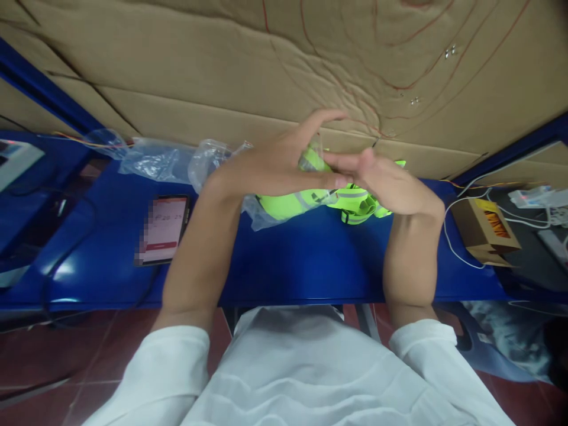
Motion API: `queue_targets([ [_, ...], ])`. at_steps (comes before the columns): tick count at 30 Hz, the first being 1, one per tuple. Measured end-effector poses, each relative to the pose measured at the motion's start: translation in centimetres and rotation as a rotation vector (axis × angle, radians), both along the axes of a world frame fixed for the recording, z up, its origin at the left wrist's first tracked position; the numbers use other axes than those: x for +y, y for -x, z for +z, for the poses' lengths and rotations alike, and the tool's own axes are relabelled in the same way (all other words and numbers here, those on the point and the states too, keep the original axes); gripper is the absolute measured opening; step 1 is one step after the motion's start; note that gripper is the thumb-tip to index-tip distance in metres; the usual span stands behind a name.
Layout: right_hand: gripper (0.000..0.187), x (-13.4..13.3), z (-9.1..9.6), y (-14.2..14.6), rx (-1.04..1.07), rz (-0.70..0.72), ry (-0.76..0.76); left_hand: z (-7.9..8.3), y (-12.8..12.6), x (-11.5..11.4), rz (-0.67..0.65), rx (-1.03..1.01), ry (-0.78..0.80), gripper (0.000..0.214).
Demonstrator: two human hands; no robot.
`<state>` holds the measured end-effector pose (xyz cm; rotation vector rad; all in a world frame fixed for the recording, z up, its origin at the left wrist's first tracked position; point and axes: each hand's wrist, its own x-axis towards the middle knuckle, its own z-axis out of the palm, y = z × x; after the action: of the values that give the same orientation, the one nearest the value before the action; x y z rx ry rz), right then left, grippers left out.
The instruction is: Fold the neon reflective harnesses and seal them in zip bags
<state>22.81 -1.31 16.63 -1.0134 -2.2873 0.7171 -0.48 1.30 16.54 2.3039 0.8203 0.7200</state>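
Observation:
My left hand [275,163] is raised in front of me, its fingers stretched to the right and spread, holding nothing that I can see. From the other side my right hand [388,183] points left with extended fingers, and its fingertips overlap those of the left hand in view; whether they touch I cannot tell. Behind and below both hands lie bright yellow-green reflective straps [359,204] with grey stripes and a black buckle. Part of the same yellow-green material sits in a clear plastic bag [261,216], partly covered by my left hand.
Crumpled clear plastic bags [155,160] lie along the back of the blue table [306,260]. A phone [164,229] with a lit screen rests left of my forearm. An open cardboard box [483,228] and white cables stand at right. A cardboard panel [186,65] rises behind.

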Motion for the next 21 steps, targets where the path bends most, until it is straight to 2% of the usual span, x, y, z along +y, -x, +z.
queue_targets([
  [3, 0.063, 0.0, 0.2, 0.3, -0.051, 0.167, 0.016, -0.4, -0.1, 0.4, -0.042, 0.027, 0.024, 0.093],
  [6, 0.072, 0.1, 0.2, 0.7, -0.125, 0.203, 0.038, -1.0, -0.8, 0.6, -0.127, 0.061, 0.065, 0.092],
  [9, 0.077, 0.3, -0.1, 1.1, -0.183, 0.203, 0.062, -1.5, -1.4, 0.7, -0.185, 0.067, 0.065, 0.082],
  [13, 0.066, 0.3, -0.3, 1.6, -0.178, 0.187, 0.005, -1.6, -0.8, 1.0, -0.160, 0.042, 0.082, 0.084],
  [16, 0.049, -0.5, 0.4, 1.5, -0.085, 0.158, -0.081, -0.9, 0.1, 1.0, -0.096, -0.089, 0.106, 0.089],
  [19, 0.037, -1.7, 1.3, 1.2, -0.012, 0.074, -0.209, -0.1, 0.7, 0.9, 0.022, -0.206, 0.032, 0.086],
  [21, 0.034, -2.2, 1.6, 1.1, -0.026, 0.018, -0.200, 0.0, 0.8, 0.8, 0.069, -0.236, -0.009, 0.084],
])
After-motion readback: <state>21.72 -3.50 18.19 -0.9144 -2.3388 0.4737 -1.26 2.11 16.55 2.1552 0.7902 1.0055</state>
